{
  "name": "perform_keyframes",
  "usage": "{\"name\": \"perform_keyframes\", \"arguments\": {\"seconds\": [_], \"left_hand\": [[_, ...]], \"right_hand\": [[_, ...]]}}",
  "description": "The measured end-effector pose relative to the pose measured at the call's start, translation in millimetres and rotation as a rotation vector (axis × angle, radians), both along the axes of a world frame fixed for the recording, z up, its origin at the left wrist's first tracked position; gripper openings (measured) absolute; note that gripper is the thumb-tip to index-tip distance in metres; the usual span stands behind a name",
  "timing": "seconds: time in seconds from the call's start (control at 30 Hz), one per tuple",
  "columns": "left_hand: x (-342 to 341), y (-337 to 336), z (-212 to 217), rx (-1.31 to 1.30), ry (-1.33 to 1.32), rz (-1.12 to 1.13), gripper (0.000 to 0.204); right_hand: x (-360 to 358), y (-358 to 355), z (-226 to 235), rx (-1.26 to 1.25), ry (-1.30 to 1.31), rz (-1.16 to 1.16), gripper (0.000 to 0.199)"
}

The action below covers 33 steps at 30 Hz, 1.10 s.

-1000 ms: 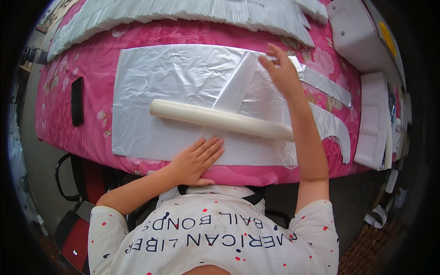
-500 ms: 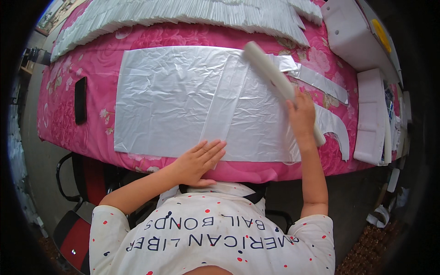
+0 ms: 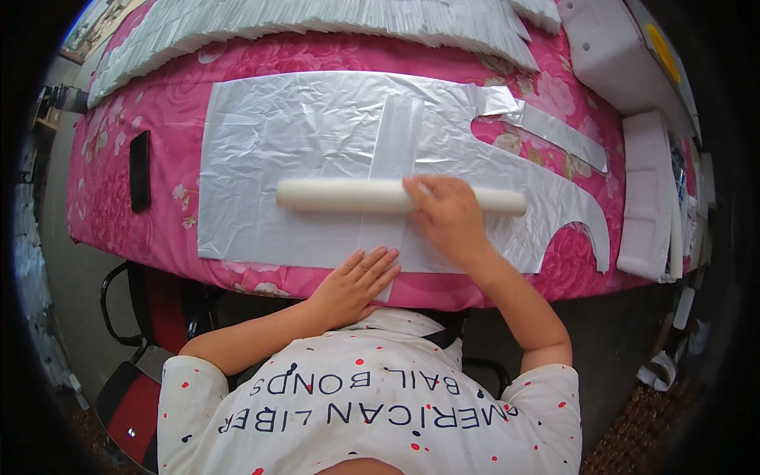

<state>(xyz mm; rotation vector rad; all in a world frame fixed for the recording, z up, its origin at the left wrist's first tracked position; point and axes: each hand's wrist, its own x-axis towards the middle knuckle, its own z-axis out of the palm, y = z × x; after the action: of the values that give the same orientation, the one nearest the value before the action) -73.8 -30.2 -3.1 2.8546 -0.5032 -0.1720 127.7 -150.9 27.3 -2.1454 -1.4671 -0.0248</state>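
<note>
A thin, shiny white plastic sheet (image 3: 269,142), shaped like an apron with curved cut-outs at its right end, lies wrinkled on the table. Across its middle runs a paler narrow strip (image 3: 397,131), from the far side toward me. My right hand (image 3: 451,218) is closed around a smooth white roller or tube (image 3: 340,195), which lies left to right over the sheet and strip; its blurred outline suggests motion. At the sheet's near edge, my left hand (image 3: 356,285) rests flat with fingers stretched over the strip's near end.
Pink flowered cloth (image 3: 103,174) covers the table. A black phone (image 3: 139,171) lies at left. Long stacks of folded white plastic (image 3: 317,20) line the far side. White foam boxes (image 3: 643,198) stand at right. Red-and-black chairs (image 3: 131,419) are at lower left.
My right hand has brought the roller leftward and nearer, turning it from steeply slanted to nearly level across the sheet. The sheet's right-hand cut-outs are now uncovered. My left hand has barely moved.
</note>
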Motion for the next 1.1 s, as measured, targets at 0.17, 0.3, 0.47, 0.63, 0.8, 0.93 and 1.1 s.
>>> {"name": "perform_keyframes", "arguments": {"seconds": [0.17, 0.3, 0.47, 0.63, 0.8, 0.93, 1.1], "left_hand": [[4.1, 8.5, 6.3, -0.015, -0.013, -0.093, 0.074], [6.0, 39.0, 8.2, -0.143, -0.068, -0.253, 0.066], [4.4, 52.7, 9.4, -0.343, -0.155, -0.312, 0.042], [10.1, 55.3, 8.4, -0.254, -0.275, -0.401, 0.031], [16.3, 57.9, 14.0, -0.575, -0.306, -0.286, 0.033], [33.8, 58.7, 23.5, -0.446, -0.145, -0.062, 0.066], [46.2, 63.6, 19.2, -0.462, -0.109, 0.025, 0.087]], "right_hand": [[76.0, 41.5, -11.3, 0.080, -0.083, -0.090, 0.049], [99.3, 58.7, -8.1, 0.098, -0.107, -0.139, 0.051], [44.8, 28.2, -3.1, 0.016, 0.038, 0.220, 0.055], [-18.8, -5.6, -3.4, -0.139, 0.178, 0.417, 0.055], [-32.3, -8.5, -6.9, -0.069, 0.144, 0.289, 0.044], [-38.3, -9.2, -22.2, 0.016, 0.045, 0.195, 0.035], [-27.8, -10.1, -16.9, 0.032, 0.095, 0.139, 0.025]]}}
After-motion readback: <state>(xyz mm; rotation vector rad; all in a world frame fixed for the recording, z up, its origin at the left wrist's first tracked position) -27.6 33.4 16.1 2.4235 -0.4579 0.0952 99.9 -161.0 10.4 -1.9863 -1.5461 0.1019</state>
